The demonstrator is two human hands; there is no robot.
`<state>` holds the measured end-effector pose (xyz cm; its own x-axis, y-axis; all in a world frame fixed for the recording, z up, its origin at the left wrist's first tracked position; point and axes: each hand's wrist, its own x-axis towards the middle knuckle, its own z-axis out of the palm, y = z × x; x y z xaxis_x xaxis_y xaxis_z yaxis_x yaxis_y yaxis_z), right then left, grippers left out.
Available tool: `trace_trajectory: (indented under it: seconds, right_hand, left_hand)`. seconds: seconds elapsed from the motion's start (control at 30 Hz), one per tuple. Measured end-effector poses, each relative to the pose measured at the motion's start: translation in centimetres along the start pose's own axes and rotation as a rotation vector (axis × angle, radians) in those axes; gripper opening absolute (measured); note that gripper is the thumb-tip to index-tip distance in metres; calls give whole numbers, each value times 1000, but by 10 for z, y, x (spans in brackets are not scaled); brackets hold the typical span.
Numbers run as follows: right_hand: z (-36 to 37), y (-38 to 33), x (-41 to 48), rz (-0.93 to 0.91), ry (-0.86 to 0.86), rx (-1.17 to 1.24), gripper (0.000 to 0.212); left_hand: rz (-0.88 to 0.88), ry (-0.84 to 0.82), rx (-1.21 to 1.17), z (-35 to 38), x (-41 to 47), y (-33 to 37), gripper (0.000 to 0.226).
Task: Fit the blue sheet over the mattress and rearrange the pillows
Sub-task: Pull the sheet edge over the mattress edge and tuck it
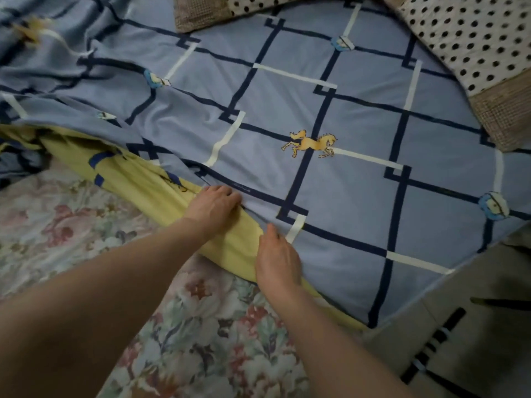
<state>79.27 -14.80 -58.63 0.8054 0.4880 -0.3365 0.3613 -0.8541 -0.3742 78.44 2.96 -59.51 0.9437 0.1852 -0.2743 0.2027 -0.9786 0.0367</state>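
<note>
The blue sheet (359, 116), crossed by dark and white lines with a yellow horse print, lies spread over the right and middle of the bed. Its yellow underside (149, 179) is folded back along the near edge, and the floral mattress (201, 340) shows bare below it. My left hand (214, 206) rests on the fold where yellow meets blue, fingers curled onto the cloth. My right hand (277, 261) presses flat on the same edge a little nearer to me. Two polka-dot pillows (465, 38) (247, 5) lie at the head of the bed.
The sheet is bunched and rumpled at the far left (43, 67). A beige surface with dark straps (448, 326) runs along the bed's right side, below the sheet's corner.
</note>
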Motion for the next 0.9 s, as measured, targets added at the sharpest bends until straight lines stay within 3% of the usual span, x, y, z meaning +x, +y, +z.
trace_trajectory:
  seconds: [0.1, 0.2, 0.33, 0.43, 0.57, 0.7, 0.83, 0.9]
  right_hand:
    - [-3, 1, 5, 128, -22, 30, 35]
    - [-9, -1, 6, 169, -88, 56, 43]
    - [-13, 2, -8, 66, -160, 158, 27]
    - [-17, 3, -32, -69, -144, 218, 13]
    - [-15, 4, -71, -179, -69, 153, 23]
    - [-16, 9, -123, -312, -60, -53, 19]
    - [9, 37, -198, -507, -162, -288, 6]
    - [33, 51, -230, -528, -225, -366, 21]
  left_hand:
    - [3, 75, -40, -5, -4, -9, 25]
    - [128, 210, -111, -9, -26, -21, 25]
    - [273, 174, -129, -13, -61, -43, 45]
    - [277, 181, -148, -20, -100, -54, 34]
    - [297, 139, -152, -23, -159, -51, 17]
    - [283, 39, -179, -8, -224, -26, 18]
    - [271, -120, -248, 36, -317, 34, 20]
    - [237, -196, -300, 68, -360, 70, 24]
